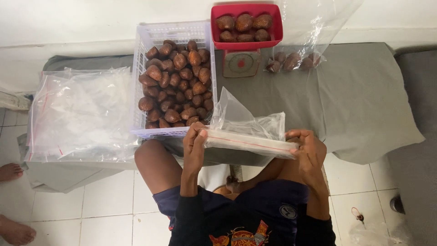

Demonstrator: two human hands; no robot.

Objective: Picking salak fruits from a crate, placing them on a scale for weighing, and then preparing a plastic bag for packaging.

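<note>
Both hands hold a clear zip-top plastic bag (248, 132) over my lap. My left hand (195, 145) pinches the left end of its sealing strip. My right hand (309, 148) grips the right end. The bag looks empty and its body puffs up away from me. Just beyond the bag stands a white plastic crate (141, 59) filled with several brown scaly fruits (177, 82).
A stack of clear plastic bags (82, 114) lies at left on the grey cloth (364, 105). A small scale (241, 63) carries a red tray (218, 36) with fruits. A clear bag with a few fruits (293, 61) lies to its right. Another person's bare feet (11, 200) rest on the tiled floor.
</note>
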